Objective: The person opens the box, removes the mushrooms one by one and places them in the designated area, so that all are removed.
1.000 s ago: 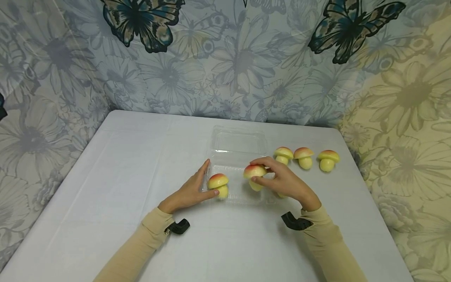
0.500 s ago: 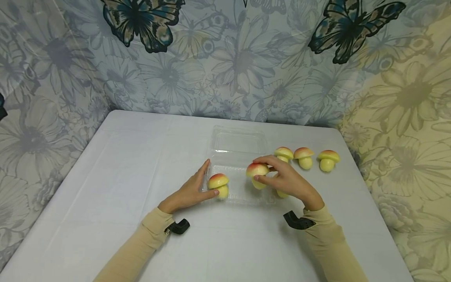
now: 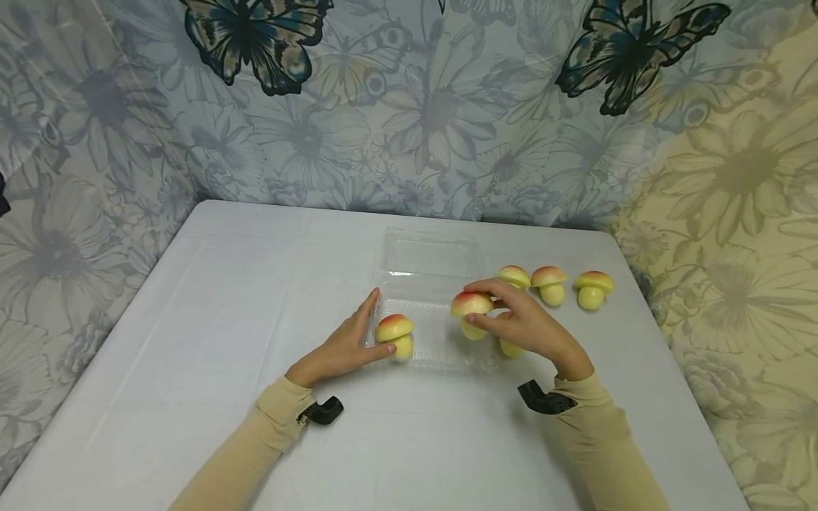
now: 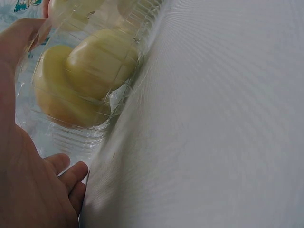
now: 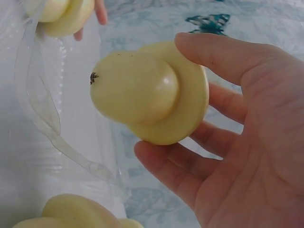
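Note:
My right hand (image 3: 530,323) holds a toy mushroom (image 3: 471,305) by its red-yellow cap, above the right part of a clear plastic container (image 3: 434,355). In the right wrist view, thumb and fingers grip the cap, and the pale stem (image 5: 135,88) points away from the palm. Another mushroom (image 3: 394,328) lies inside the container at its left end. My left hand (image 3: 341,348) rests at that end, its fingers extended along the side wall and its thumb across the front. The left wrist view shows the mushroom (image 4: 95,64) through the clear wall.
The container's hinged lid (image 3: 433,254) lies folded back behind it. To the right stand several mushrooms, among them one (image 3: 548,284) and another (image 3: 594,289) at the far right. One more mushroom (image 3: 510,348) is partly hidden below my right hand. A white cloth (image 3: 268,284) covers the table.
My right hand has moved slightly to the right and away from me with the mushroom in its grip. The left hand and the container have stayed in place.

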Demonstrator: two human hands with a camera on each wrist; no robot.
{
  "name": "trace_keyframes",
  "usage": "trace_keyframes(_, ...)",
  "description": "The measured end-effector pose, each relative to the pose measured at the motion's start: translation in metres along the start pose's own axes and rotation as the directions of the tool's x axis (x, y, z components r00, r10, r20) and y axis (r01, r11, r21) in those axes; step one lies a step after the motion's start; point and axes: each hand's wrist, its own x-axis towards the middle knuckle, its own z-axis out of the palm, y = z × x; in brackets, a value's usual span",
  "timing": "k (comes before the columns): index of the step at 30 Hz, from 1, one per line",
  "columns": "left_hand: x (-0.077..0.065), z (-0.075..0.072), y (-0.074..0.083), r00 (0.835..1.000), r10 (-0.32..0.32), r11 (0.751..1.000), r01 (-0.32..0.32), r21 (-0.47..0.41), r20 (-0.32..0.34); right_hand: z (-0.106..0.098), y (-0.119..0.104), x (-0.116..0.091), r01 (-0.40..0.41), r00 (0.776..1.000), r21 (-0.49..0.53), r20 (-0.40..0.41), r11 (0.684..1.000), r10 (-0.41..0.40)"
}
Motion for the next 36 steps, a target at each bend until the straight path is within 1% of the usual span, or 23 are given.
trace_keyframes(5,0.0,0.0,0.001,1.0,-0.003,1.0,0.003,0.0,0.005,-0.002,0.003,-0.003,-0.033,0.999,-0.016,-0.012,0.999,0.033)
trace_keyframes(9,0.0,-0.001,0.001,1.0,-0.007,1.0,0.007,0.0,0.006,-0.005,0.005,-0.005,-0.045,0.999,0.015,-0.01,0.999,0.045)
trace_keyframes(13,0.0,0.0,0.0,1.0,-0.006,1.0,0.006,0.003,0.006,-0.007,0.008,-0.007,-0.037,0.999,0.051,-0.017,0.998,0.038)
trace_keyframes(17,0.001,0.0,0.0,1.0,-0.006,1.0,0.006,0.004,0.006,-0.009,0.01,-0.009,-0.036,0.999,0.064,-0.02,0.997,0.037)
trace_keyframes(30,-0.001,-0.001,0.002,1.0,-0.003,1.0,0.003,0.008,0.007,-0.013,0.013,-0.013,-0.025,0.999,0.044,-0.047,0.999,0.027)
trace_keyframes(36,0.0,0.0,0.0,1.0,0.005,1.0,-0.005,0.0,0.0,-0.015,0.014,-0.014,0.0,0.999,0.032,-0.053,0.999,0.002)
